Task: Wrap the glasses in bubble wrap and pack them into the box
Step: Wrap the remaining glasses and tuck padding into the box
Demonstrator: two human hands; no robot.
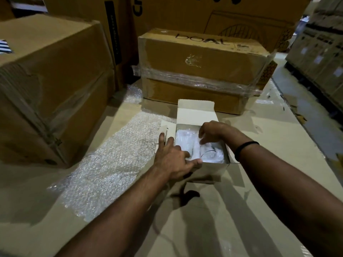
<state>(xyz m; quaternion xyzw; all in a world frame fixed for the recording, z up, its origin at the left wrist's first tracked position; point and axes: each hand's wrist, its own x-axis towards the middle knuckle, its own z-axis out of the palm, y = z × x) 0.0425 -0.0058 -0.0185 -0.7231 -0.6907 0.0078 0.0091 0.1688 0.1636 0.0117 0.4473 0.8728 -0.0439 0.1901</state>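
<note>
One wide-angle camera on the person's head looks forward and steeply down. Both forearms (130,210) run in from the lower edge. It sits close above the small white open cardboard box (194,112) on the flat tan cardboard sheet (259,201), and stacked brown cartons (200,58) line the sheet's far edge.

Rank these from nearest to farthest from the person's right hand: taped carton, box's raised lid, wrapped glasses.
1. wrapped glasses, inside the box, under the right hand.
2. raised lid, just behind the hand.
3. taped carton, farthest back.
</note>
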